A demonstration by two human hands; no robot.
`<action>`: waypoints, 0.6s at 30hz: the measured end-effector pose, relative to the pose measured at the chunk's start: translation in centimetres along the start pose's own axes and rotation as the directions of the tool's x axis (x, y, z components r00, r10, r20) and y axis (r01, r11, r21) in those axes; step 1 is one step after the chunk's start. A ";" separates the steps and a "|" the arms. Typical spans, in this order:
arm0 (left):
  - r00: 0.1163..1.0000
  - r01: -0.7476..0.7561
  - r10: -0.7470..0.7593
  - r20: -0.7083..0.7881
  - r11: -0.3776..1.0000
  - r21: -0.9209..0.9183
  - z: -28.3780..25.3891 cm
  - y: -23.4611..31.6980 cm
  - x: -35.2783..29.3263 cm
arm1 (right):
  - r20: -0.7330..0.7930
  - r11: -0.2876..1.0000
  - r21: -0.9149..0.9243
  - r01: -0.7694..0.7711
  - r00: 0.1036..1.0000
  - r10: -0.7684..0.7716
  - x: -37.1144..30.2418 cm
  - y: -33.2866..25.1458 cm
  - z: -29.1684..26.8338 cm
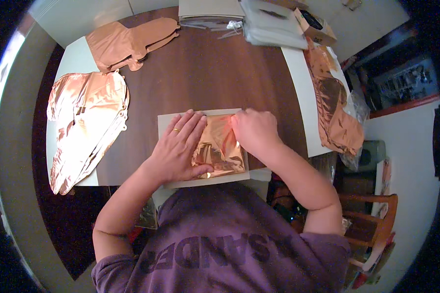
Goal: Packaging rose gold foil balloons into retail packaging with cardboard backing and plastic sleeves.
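Note:
A folded rose-gold foil balloon (219,151) lies on a flat beige cardboard sheet (168,128) at the table's near edge, right in front of me. My left hand (180,144) rests flat over the foil's left side, fingers stretched out and thumb along its lower edge. At the upper right corner of the foil, my right hand (255,128) is closed, its fingers curled against the foil's edge. The fingertips of that hand are partly hidden. Creases and shiny reflections run across the foil between both hands.
Flat foil balloons (90,107) lie along the table's left side, with a duller foil stack (132,41) behind them. At the back are cardboard sheets (210,10), clear plastic bags (271,24) and a small open box (315,27). More foil (337,107) hangs at the right edge, above a wooden chair (376,219).

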State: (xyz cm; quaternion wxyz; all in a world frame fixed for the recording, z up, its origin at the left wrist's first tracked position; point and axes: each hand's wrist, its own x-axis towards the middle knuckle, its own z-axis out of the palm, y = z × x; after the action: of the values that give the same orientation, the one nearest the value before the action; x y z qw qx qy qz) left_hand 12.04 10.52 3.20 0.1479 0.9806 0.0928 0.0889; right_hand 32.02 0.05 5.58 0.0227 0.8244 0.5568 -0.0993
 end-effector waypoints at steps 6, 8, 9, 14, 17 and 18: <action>1.000 -0.020 0.021 0.018 1.000 -0.013 -0.1 -0.2 -0.2 | -0.432 0.959 0.100 0.264 0.880 -0.197 -2.2 -1.3 1.7; 0.999 -0.027 0.027 0.018 1.000 -0.010 0.1 -0.3 -0.1 | -0.302 0.957 0.174 0.233 0.937 -0.173 -3.1 -1.9 3.2; 0.999 -0.029 0.029 0.017 1.000 -0.005 0.3 -0.4 -0.2 | -0.284 0.963 0.153 0.223 0.943 -0.173 -3.3 -2.2 3.8; 1.000 -0.020 0.020 0.002 1.000 -0.023 -0.4 -0.7 -0.4 | -0.238 0.967 0.129 0.221 0.953 -0.187 -3.5 -2.1 4.7; 0.997 0.068 -0.070 -0.042 0.997 -0.038 -1.0 -2.2 -1.3 | -0.222 0.966 0.146 0.214 0.959 -0.179 -3.4 -2.2 4.2; 0.991 0.121 -0.124 -0.054 0.991 -0.054 -1.4 -2.8 -1.7 | -0.197 0.972 0.113 0.205 0.964 -0.181 -3.3 -2.2 4.2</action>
State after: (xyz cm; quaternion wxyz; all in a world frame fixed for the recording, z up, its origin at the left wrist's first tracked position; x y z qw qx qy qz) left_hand 9.69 13.17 3.40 0.1749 0.9661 0.1547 0.1102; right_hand 28.25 -2.78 2.30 -0.0937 0.7714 0.6265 -0.0605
